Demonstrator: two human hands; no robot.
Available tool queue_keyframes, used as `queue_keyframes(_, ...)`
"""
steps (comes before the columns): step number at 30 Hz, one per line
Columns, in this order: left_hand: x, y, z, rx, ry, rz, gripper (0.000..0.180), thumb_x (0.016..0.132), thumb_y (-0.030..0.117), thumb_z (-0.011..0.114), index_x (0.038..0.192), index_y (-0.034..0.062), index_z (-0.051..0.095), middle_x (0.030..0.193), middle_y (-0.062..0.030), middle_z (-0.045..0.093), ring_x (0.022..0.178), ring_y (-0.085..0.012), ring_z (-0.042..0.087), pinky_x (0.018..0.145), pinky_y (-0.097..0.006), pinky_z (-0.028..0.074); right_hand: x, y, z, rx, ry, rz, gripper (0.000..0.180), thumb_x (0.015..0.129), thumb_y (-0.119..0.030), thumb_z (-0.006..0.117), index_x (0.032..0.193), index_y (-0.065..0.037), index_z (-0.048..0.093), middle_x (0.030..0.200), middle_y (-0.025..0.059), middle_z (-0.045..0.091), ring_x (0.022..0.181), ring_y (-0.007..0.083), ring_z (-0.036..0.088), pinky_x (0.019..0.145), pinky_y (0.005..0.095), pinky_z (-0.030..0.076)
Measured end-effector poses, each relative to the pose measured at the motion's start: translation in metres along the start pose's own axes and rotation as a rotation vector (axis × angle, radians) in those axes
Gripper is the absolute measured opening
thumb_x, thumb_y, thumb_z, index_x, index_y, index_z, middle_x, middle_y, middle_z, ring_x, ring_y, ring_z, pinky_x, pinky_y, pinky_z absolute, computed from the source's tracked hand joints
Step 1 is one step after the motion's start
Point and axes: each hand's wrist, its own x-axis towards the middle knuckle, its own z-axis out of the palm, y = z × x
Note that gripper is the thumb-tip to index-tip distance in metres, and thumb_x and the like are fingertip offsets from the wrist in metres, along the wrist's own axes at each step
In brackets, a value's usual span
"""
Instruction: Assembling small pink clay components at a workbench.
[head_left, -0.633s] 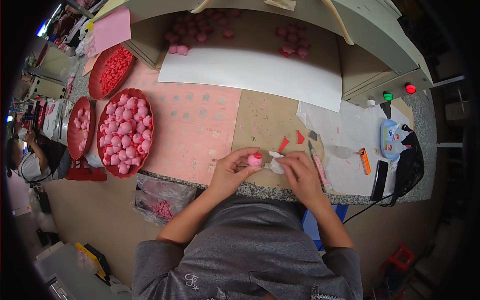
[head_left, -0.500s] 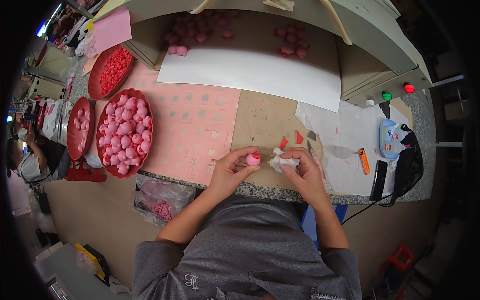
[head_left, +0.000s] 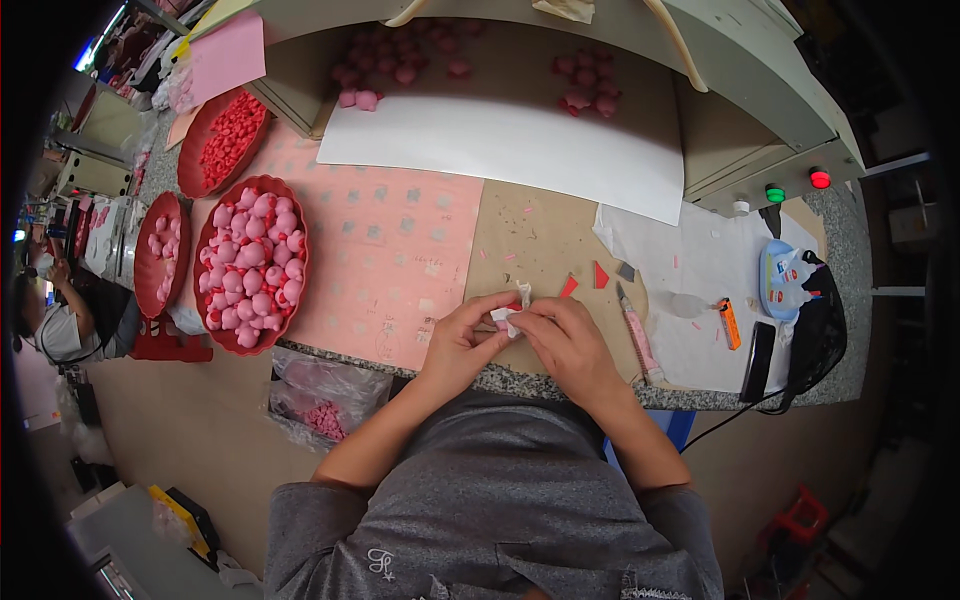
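Left grip: my left hand (head_left: 458,335) pinches the pink-and-red piece (head_left: 514,308) above the surface (head_left: 505,383), near its front edge.
Right grip: my right hand (head_left: 566,345) pinches white cloth (head_left: 524,292) — against the piece.
Axis: rounded; facing unclear.
Room: brown paper (head_left: 515,215) beyond, lightly littered.
Hidden: most of the piece — cloth, fingers.

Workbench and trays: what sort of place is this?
Probably a workshop or factory: trays are heaped with pink figures and small red pieces, and a cabinet has coloured buttons or lights.
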Motion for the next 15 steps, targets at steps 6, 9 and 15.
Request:
queue_keyframes(6,-0.004,0.001,-0.001,0.062,0.037,0.046,0.04,0.083,-0.003,0.062,0.122,0.0024,0.055,0.104,-0.0063,0.061,0.092,-0.01,0.059,0.078,-0.023,0.05,-0.006,0.0,0.005,0.009,0.015,0.028,0.029,0.071,0.007,0.066,0.098,-0.004,0.063,0.091,0.0113,0.055,0.081,0.0274,0.057,0.069,0.0339,0.049)
queue_keyframes(9,-0.006,-0.001,0.005,0.165,0.033,0.031,0.04,0.084,0.0,0.064,0.123,0.0048,0.055,0.104,-0.0057,0.061,0.09,-0.0106,0.06,0.079,-0.025,0.05,-0.018,-0.008,0.008,-0.049,0.041,0.108,0.024,0.075,0.006,0.063,0.098,-0.002,0.062,0.094,0.0129,0.055,0.085,0.0289,0.058,0.072,0.0345,0.049)
queue_keyframes(15,-0.009,-0.007,0.012,-0.067,0.06,0.04,0.04,0.085,0.001,0.063,0.124,0.0034,0.052,0.105,-0.0049,0.061,0.091,-0.0106,0.06,0.081,-0.025,0.05,-0.035,-0.019,0.016,-0.036,0.126,0.277,0.019,0.08,0.007,0.059,0.099,0.001,0.061,0.096,0.0164,0.054,0.085,0.0318,0.058,0.072,0.0366,0.049)
